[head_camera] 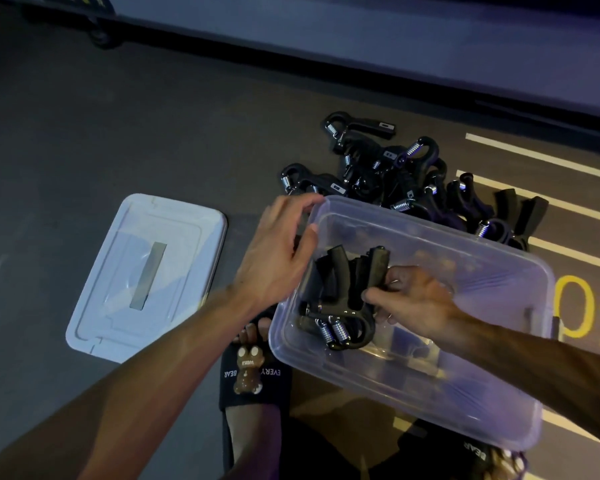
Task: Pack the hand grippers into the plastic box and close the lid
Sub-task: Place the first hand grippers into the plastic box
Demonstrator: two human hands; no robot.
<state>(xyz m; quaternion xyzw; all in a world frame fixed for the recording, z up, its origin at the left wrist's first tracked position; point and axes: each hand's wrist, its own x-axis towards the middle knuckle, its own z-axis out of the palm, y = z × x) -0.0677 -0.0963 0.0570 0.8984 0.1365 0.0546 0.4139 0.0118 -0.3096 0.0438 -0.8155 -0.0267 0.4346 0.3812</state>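
A clear plastic box (499, 393) stands open on the dark floor at centre right. Inside it, at the left end, lie a few black hand grippers (336, 299) with steel springs. My right hand (413, 299) is down in the box, its fingers closed on those grippers. My left hand (278, 251) holds the box's far left corner rim, thumb inside and fingers outside. Beyond the box, a heap of several more black hand grippers (395, 174) rests on the floor. The box's lid (118, 306) lies flat on the floor to the left, apart from the box.
My left foot in a black slide sandal with a brown bear charm (248, 372) is just under the box's near left corner. Another sandal (475, 452) shows at the bottom right. White and yellow floor markings (568, 306) run along the right. A wheeled cart (99, 32) stands far back left.
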